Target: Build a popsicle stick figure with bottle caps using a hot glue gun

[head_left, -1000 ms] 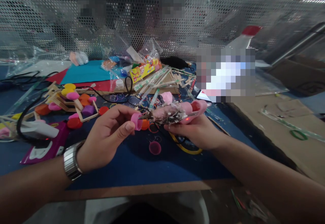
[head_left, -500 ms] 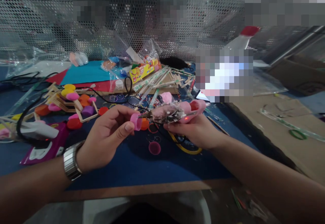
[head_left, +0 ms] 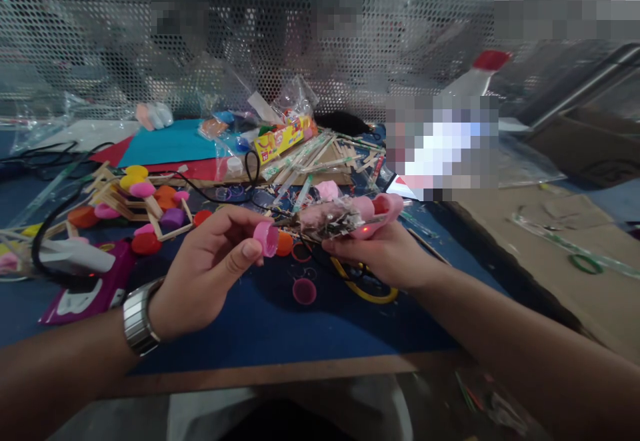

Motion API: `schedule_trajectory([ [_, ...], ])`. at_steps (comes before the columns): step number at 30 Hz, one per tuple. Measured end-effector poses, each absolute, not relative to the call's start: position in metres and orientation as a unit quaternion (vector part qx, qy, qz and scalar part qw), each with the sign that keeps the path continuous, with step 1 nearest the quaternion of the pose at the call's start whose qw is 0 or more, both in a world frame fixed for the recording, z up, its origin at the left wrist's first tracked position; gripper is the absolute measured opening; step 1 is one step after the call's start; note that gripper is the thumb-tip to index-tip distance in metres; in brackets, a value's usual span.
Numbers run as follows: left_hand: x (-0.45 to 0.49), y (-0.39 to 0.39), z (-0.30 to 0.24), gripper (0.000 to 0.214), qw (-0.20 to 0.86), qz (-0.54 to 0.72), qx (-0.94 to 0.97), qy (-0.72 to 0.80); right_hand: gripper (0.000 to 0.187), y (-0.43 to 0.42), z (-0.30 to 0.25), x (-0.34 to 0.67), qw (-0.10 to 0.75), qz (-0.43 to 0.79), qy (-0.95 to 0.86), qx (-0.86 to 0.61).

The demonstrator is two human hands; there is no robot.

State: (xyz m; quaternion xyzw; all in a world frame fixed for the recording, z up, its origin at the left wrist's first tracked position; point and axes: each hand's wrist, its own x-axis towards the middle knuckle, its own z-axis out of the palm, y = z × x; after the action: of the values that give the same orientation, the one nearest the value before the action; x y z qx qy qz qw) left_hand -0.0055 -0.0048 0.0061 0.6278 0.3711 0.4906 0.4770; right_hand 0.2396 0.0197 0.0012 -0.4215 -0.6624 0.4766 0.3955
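Observation:
Between the thumb and fingers of my left hand [head_left: 205, 271] is a pink bottle cap [head_left: 266, 238], its hollow side turned to the right. My right hand [head_left: 385, 251] is closed around a pink glue gun [head_left: 373, 211], which has a small red light lit and a front end crusted with grey residue. The gun's nozzle points left and lies right by the cap's rim; whether they touch I cannot tell. Below them on the blue table [head_left: 280, 338] lies a dark pink cap [head_left: 304, 290]. An orange cap [head_left: 285, 244] sits just behind the held cap.
Craft-stick frames with coloured caps [head_left: 145, 204] stand at the left, beside a purple pack [head_left: 100, 288]. Behind lie loose sticks [head_left: 320, 154] and a yellow box [head_left: 283, 140]. Yellow-handled scissors [head_left: 373, 296] lie under the right hand. Cardboard [head_left: 550, 248] covers the right side.
The left hand has tilted the cap so that more of its inside shows, and shifted it slightly left. The glue gun has moved slightly left too.

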Motion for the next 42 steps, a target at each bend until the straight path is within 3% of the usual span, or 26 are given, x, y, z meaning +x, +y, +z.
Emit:
schedule_trajectory([
  [15, -0.008, -0.004, 0.005, 0.035, 0.487, 0.496, 0.619, 0.365, 0.016, 0.021, -0.001, 0.241, 0.396, 0.486, -0.649, -0.432],
  [21, -0.009, -0.003, 0.004, 0.031, 0.495, 0.499, 0.616, 0.355, 0.007, 0.021, 0.001, 0.239, 0.401, 0.48, -0.66, -0.415],
  [31, -0.011, -0.003, 0.002, 0.028, 0.488, 0.521, 0.616, 0.332, 0.016, 0.023, -0.004, 0.241, 0.401, 0.482, -0.665, -0.406],
  [42, -0.011, -0.001, 0.001, 0.03, 0.469, 0.529, 0.619, 0.342, 0.01, 0.025, -0.011, 0.246, 0.39, 0.499, -0.669, -0.388],
])
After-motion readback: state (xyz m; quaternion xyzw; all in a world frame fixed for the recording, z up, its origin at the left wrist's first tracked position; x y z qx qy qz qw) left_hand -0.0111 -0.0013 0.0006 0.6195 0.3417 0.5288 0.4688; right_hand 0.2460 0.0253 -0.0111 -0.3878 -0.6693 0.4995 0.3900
